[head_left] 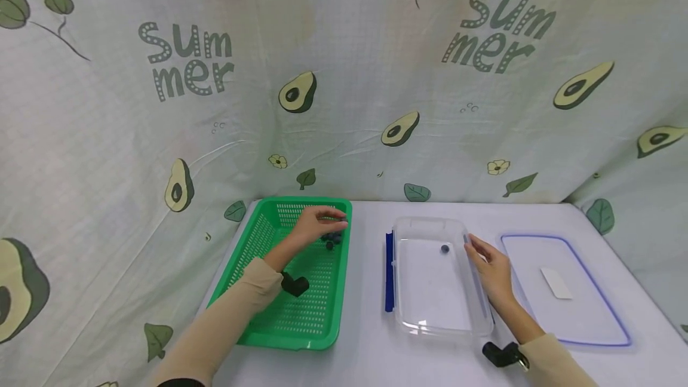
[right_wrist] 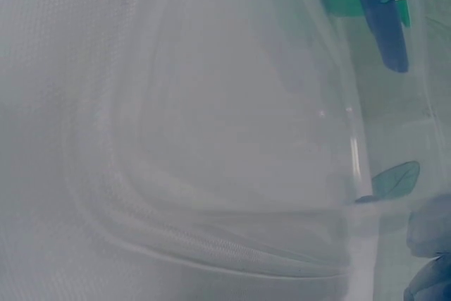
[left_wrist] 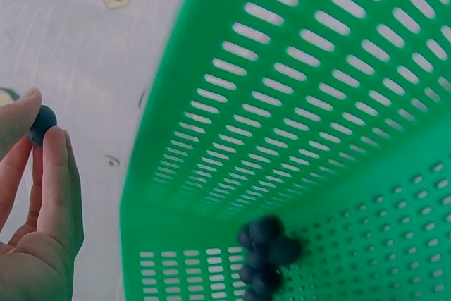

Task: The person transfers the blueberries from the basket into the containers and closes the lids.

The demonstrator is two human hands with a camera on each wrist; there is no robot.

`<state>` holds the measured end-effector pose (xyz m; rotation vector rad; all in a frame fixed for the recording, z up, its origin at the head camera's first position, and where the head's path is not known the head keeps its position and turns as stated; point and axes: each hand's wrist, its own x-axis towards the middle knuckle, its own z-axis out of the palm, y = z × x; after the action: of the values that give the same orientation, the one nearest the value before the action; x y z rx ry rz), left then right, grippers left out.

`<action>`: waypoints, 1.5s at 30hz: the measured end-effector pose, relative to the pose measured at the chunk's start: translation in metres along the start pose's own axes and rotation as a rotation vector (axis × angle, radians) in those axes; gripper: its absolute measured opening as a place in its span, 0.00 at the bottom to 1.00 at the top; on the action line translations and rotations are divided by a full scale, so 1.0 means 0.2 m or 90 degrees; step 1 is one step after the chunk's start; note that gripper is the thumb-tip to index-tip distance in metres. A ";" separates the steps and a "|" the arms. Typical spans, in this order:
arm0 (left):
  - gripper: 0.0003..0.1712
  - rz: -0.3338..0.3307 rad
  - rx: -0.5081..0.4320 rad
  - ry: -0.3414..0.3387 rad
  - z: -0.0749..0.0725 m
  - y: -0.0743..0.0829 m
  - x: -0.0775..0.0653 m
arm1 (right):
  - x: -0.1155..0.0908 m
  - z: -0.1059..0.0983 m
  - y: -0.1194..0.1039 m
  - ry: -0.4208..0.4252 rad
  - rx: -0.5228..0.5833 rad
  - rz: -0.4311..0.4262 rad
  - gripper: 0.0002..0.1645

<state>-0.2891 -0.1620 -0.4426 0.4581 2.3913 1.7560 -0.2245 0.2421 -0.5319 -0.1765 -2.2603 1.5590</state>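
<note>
Delicately, a single blueberry [left_wrist: 45,119] is pinched between the thumb and fingertips of the left hand [head_left: 313,227], the gap closed to no more than the fruit's own width. More blueberries [left_wrist: 285,250] are clustered below the grip, toward the far end of the green basket [head_left: 290,343]; a lone blueberry [head_left: 445,249] is seen to the right of it, inside the clear plastic box [head_left: 432,291]. Light weight, smooth rolling skin and easily bruised flesh are to be expected — best held across the middle, without a hard squeeze. The box's right wall is touched by the right hand [head_left: 495,272] — whether its rim is pinched cannot be told.
</note>
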 end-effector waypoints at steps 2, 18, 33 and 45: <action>0.17 -0.004 -0.005 -0.009 0.02 0.02 0.01 | 0.00 0.00 0.00 -0.001 0.005 0.000 0.24; 0.19 0.009 -0.035 -0.053 0.21 0.10 0.10 | -0.01 0.02 0.00 -0.014 0.021 -0.014 0.24; 0.16 0.017 -0.023 -0.088 0.41 0.15 0.18 | 0.00 0.03 0.02 -0.019 0.017 -0.008 0.25; 0.17 0.011 -0.023 -0.119 0.60 0.14 0.24 | 0.00 -0.01 0.01 -0.008 0.002 -0.011 0.25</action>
<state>-0.2950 -0.0298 -0.4506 0.6113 2.2315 1.6790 -0.2241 0.2441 -0.5333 -0.1463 -2.2621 1.5596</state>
